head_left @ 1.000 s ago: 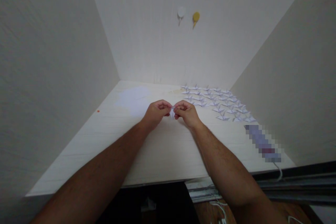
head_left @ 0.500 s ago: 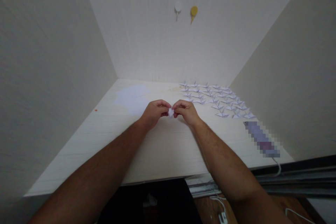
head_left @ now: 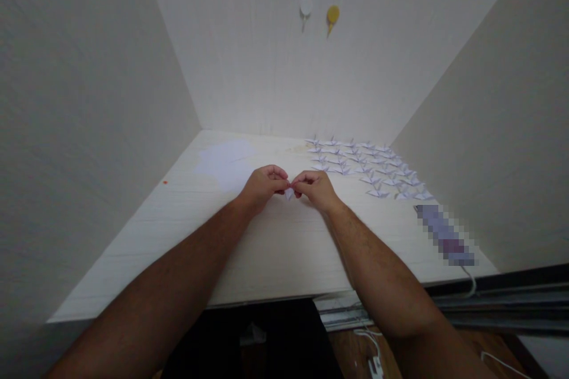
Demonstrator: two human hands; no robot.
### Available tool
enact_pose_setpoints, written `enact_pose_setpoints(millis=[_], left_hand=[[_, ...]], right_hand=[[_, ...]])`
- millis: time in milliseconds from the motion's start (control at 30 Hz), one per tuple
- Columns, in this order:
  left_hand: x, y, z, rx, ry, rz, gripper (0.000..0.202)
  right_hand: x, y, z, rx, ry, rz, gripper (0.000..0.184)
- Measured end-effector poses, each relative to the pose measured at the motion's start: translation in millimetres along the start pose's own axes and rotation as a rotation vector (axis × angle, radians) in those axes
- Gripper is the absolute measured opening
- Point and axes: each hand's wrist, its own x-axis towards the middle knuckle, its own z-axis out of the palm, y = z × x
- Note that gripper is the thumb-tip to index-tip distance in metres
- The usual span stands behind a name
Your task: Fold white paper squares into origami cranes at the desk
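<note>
My left hand (head_left: pixel 263 186) and my right hand (head_left: pixel 315 188) meet over the middle of the pale wooden table (head_left: pixel 275 249). Both pinch a small white folded paper piece (head_left: pixel 289 192) between thumb and fingertips, just above the tabletop. The fingers of both hands are curled closed around it, so most of the paper is hidden. Behind and to the right lie several rows of small folded paper cranes (head_left: pixel 364 167).
A stack of white paper sheets (head_left: pixel 226 160) lies at the back left. A blurred-out oblong object (head_left: pixel 444 234) with a white cable sits at the right front edge. Two wall hooks, white (head_left: pixel 306 7) and yellow (head_left: pixel 332 14), hang on the back wall. Walls close in on both sides.
Both hands stay pinched on the paper piece and shift only slightly; the fingertips work it a little closer together. The view has tilted a bit.
</note>
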Motion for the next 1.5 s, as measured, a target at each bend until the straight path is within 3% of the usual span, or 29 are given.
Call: enact_pose_setpoints(millis=[200,333,433,533,633,900,1267,1500], left_hand=[[1.6,1.4,-1.6,-0.06,0.038,-0.055,0.016],[4.7,2.6,-5.5,-0.192,0.1,-0.105,0.022],[4.8,4.4,-6.1,-0.245,0.134,-0.155,0.021],[3.6,5.6,-4.6,-0.267,0.122,-0.204,0.018],[2.8,5.5,-3.2,-0.28,0.061,-0.219,0.016],[-1.5,6.4,-1.3,-0.211,-0.092,-0.134,0.019],[-2.0,5.5,-4.5,-0.25,-0.16,-0.124,0.023],[-1.6,2.7,-2.7,-0.262,-0.082,-0.048,0.028]], right_hand=[[3.0,1.7,2.6,0.139,-0.034,0.015,0.014],[4.1,4.0,3.7,0.216,-0.072,-0.036,0.034],[3.3,4.0,3.9,0.078,-0.02,-0.154,0.037],[2.8,3.9,3.7,-0.076,0.035,-0.256,0.025],[2.8,3.5,4.2,-0.063,0.057,-0.203,0.017],[3.4,-2.9,6.1,0.067,0.123,-0.024,0.021],[3.9,-4.8,4.4,0.169,0.151,-0.008,0.025],[4.2,-4.8,3.6,0.263,0.147,-0.031,0.026]])
